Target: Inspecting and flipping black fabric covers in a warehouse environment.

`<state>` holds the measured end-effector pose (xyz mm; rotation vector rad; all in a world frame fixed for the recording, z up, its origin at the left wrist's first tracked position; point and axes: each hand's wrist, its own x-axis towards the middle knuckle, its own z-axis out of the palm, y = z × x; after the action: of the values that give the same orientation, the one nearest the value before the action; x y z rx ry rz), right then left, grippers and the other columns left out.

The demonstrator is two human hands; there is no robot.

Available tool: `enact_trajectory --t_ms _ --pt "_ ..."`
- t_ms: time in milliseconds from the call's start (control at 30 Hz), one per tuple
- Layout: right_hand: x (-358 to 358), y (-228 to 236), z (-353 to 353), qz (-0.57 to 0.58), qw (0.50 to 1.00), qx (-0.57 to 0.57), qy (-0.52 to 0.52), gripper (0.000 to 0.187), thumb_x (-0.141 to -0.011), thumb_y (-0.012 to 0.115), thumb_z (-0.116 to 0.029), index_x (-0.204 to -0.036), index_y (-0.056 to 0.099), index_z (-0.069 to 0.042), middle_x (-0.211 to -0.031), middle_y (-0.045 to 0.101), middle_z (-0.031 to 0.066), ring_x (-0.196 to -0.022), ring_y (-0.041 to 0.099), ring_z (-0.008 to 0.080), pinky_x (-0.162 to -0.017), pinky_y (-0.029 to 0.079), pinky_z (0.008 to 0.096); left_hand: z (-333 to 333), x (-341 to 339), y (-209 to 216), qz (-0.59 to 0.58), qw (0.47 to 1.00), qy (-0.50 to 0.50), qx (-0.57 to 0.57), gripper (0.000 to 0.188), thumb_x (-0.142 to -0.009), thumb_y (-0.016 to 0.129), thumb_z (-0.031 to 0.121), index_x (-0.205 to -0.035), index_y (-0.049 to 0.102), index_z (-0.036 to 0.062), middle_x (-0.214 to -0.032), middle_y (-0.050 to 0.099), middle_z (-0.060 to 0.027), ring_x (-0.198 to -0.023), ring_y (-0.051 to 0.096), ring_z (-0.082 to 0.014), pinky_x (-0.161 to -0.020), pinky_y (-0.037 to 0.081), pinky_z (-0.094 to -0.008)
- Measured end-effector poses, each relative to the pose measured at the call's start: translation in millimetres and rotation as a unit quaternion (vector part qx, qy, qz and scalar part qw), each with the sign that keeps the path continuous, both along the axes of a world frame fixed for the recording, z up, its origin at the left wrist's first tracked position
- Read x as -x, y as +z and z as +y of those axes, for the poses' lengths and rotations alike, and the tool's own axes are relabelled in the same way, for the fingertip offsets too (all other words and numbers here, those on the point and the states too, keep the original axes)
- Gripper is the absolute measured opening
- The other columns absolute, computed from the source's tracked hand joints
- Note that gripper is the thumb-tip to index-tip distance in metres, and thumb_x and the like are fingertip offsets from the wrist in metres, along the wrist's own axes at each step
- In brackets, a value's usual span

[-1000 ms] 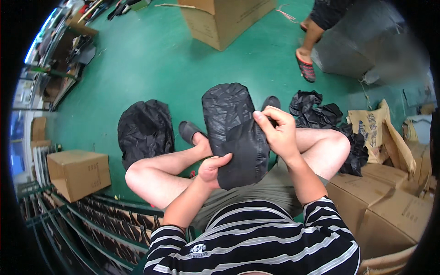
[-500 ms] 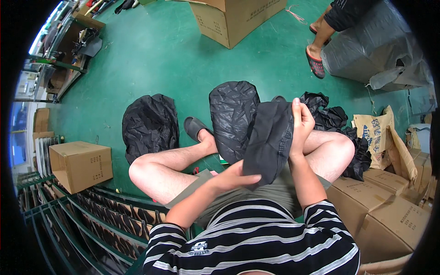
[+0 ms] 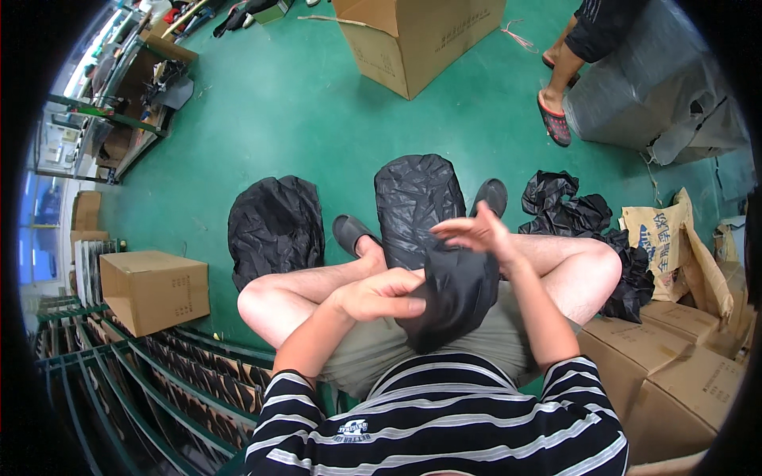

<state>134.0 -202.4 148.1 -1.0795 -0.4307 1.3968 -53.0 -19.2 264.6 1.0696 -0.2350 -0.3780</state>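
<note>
Over my lap is a black fabric piece (image 3: 452, 301), bunched into a rounded, pouch-like shape; its exact kind does not show. My left hand (image 3: 377, 295) is closed on its left edge, thumb on top and the other fingers partly hidden. Just above its upper right part is my right hand (image 3: 480, 234), open with fingers apart; whether its palm brushes the fabric I cannot tell. Beyond my lap lies a full, wrinkled black bundle (image 3: 419, 206) between my feet. A similar black bundle (image 3: 278, 226) lies to the left.
Crumpled black material (image 3: 567, 206) lies beyond my right knee. Stacked cartons (image 3: 627, 345) and a tan sack (image 3: 655, 238) are at right. At left, a carton (image 3: 155, 289) stands by green racks (image 3: 159, 381). A large carton (image 3: 413, 47) and another person's foot (image 3: 554, 119) are ahead.
The fabric piece has gone from stretched upright to bunched and lower. My right hand has let go of its upper edge and opened; my left hand keeps hold. The view has shifted slightly.
</note>
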Motion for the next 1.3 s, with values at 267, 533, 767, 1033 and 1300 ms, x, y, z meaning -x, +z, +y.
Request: enact_trajectory --t_ms 267,533,767,1033,1300 --pt "38 10 49 0.331 0.902 -0.147 0.237 0.074 -0.101 0.029 -0.062 -0.107 0.063 0.003 -0.102 0.069 0.0101 -0.092 0.066 0.0168 -0.086 0.051 0.0297 48 8 24 -0.09 0.991 -0.09 -0.035 0.033 -0.08 0.075 0.029 -0.086 0.068 -0.0022 -0.116 0.06 -0.0241 -0.12 0.047 -0.043 -0.103 0.028 -0.0564" --pt "-26 44 3 -0.066 0.934 -0.077 0.343 0.026 -0.09 0.072 -0.026 -0.092 0.063 -0.001 -0.076 0.056 -0.0063 -0.07 0.05 0.0021 -0.061 0.038 0.0215 63 55 5 -0.042 0.998 -0.008 0.055 0.03 -0.082 0.068 0.01 -0.103 0.066 -0.0115 -0.104 0.067 -0.0206 -0.092 0.063 -0.026 -0.081 0.047 -0.0345" --pt "-21 71 -73 -0.035 0.94 -0.002 0.339 0.019 -0.092 0.069 -0.014 -0.097 0.061 0.003 -0.086 0.06 -0.0011 -0.081 0.052 0.0054 -0.07 0.043 0.025 52 98 -31 0.186 0.977 -0.097 -0.046 0.027 -0.093 0.063 0.02 -0.099 0.058 -0.006 -0.092 0.056 -0.0017 -0.087 0.049 -0.0096 -0.076 0.039 -0.0253" --pt "-1 61 -70 0.018 0.947 0.018 0.322 0.015 -0.098 0.063 -0.017 -0.103 0.057 -0.004 -0.079 0.05 -0.0097 -0.075 0.044 0.0001 -0.065 0.036 0.0194 37 95 -83 0.161 0.975 -0.138 -0.063 0.015 -0.099 0.059 0.013 -0.092 0.059 -0.0003 -0.086 0.057 0.0073 -0.085 0.05 -0.0017 -0.078 0.042 -0.0209" --pt "-48 -52 -13 0.041 0.984 0.152 0.082 0.01 -0.092 0.067 -0.013 -0.095 0.069 -0.005 -0.091 0.068 -0.0017 -0.086 0.061 0.0073 -0.08 0.047 0.0214 79 40 -179 0.362 0.917 0.162 0.052 0.012 -0.099 0.06 0.018 -0.104 0.066 0.0092 -0.094 0.062 0.0083 -0.08 0.056 0.0006 -0.064 0.043 -0.0137"
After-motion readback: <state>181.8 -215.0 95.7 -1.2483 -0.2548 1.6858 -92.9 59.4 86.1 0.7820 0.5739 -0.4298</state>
